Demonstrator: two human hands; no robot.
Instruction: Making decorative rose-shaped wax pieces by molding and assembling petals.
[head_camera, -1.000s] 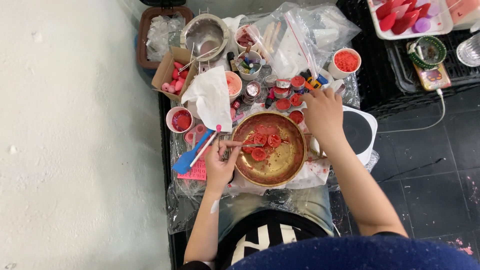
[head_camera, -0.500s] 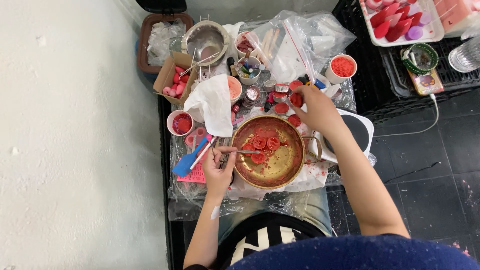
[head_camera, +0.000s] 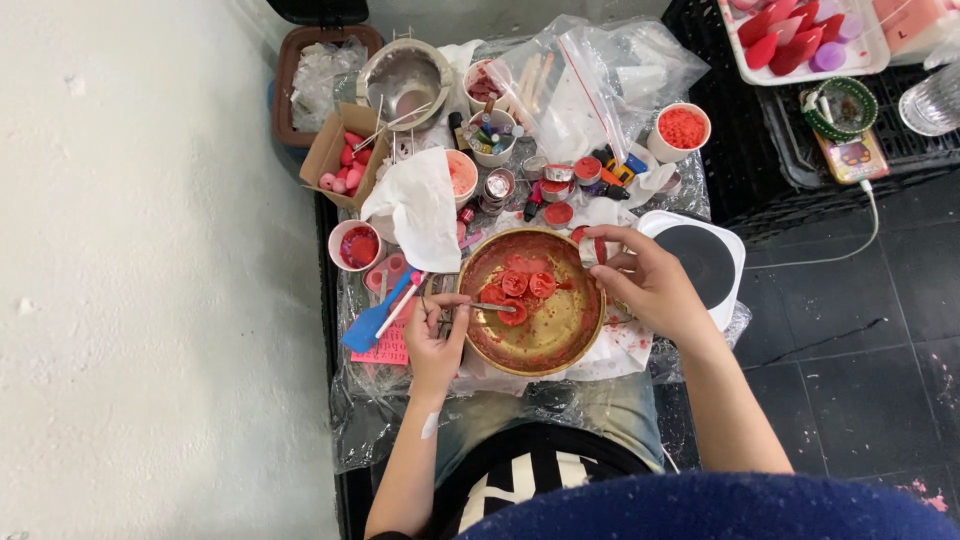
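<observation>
the left hand (head_camera: 437, 335) pinches slim metal tweezers (head_camera: 478, 307) between pressed-together fingers, their tips reaching right into the brass bowl (head_camera: 560, 345) toward the red wax pieces (head_camera: 520, 288). the right hand (head_camera: 650, 285) grips the bowl's far rim, its fingers curled around a small red-filled metal cup (head_camera: 590, 250). just left of the left fingers lies a blue spatula (head_camera: 375, 318) on the plastic-covered table (head_camera: 385, 420).
</observation>
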